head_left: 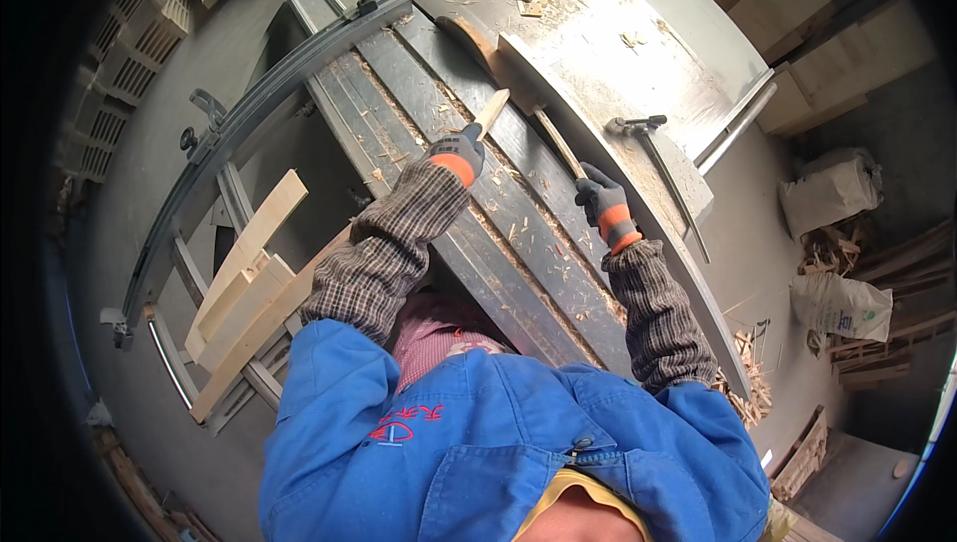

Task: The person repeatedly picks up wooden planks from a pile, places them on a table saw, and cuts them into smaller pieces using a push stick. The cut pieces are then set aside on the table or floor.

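Note:
My left hand, in a grey glove with an orange cuff, is closed around a short pale wood piece that points away from me over the grooved metal table. On the right, beside the long upright fence, my gloved right hand grips the near end of a thin wooden stick. The stick's far end reaches toward the fence's middle. Both hands are apart, above the table of what looks like a panel saw. The saw blade cannot be made out.
Sawdust and chips fill the table grooves. Several boards lie on the side frame at left, under a curved metal rail. A clamp lever sits beyond the fence. White sacks and scrap wood lie on the floor at right.

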Demonstrator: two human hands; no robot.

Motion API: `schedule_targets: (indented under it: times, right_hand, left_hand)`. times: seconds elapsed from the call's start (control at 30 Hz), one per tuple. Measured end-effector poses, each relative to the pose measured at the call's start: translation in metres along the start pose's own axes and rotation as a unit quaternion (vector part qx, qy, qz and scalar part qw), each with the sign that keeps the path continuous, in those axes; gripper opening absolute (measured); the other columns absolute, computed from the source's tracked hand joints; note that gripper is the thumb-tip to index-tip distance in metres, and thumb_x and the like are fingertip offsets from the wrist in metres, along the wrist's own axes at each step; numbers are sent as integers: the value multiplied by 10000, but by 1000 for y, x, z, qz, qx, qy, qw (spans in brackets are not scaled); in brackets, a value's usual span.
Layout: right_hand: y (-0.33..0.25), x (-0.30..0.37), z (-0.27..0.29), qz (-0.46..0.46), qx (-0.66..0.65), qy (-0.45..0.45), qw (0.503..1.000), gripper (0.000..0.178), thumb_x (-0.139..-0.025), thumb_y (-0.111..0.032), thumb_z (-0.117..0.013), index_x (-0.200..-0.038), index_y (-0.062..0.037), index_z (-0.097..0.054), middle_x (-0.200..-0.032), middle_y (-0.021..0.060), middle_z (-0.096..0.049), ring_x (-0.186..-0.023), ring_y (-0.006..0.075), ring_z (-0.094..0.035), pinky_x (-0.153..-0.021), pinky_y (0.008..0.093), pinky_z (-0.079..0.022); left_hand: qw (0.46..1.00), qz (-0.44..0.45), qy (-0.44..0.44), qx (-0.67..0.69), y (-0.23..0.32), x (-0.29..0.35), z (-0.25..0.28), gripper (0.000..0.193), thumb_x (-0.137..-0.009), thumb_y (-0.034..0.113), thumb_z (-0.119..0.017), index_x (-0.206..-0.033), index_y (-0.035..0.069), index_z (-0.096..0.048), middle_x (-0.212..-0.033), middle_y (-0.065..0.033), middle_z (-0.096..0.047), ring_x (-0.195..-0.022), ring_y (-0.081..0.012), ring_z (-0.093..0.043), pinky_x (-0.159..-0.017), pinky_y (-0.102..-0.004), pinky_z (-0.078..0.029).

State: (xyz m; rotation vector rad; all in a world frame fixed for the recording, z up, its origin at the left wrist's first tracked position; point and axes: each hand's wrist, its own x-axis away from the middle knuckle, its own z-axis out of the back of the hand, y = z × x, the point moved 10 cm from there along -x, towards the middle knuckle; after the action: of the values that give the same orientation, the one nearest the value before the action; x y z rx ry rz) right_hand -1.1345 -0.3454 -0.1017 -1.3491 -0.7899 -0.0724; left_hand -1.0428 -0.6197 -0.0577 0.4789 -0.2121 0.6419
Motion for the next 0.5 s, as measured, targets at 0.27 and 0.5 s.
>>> schedule_targets:
  times: [0.27,0.5]
  right_hand:
    - [-10,-7,-14,5,4,5,1000,472,-786,-132,-618,-1254,-114,-555,-593,43,-587,-376,82,-412,-340,241,-286]
    - [-17,-18,-23,12,23,7,1000,470,-796,-140,-624,-1260,-125,-550,-599,41,-590,-374,86,-412,-339,242,-284]
  left_hand:
    - [999,-15,31,0,-5,-16,-2,408,-885,315,-443,-1268,194,-515,-928,-214,-643,-847,-362,-627,-783,-450,-489]
    - [1000,2,24,-17,-8,-21,2,435,-885,320,-441,-1294,182,-493,-941,-219,-644,-858,-354,-630,-794,-451,-488]
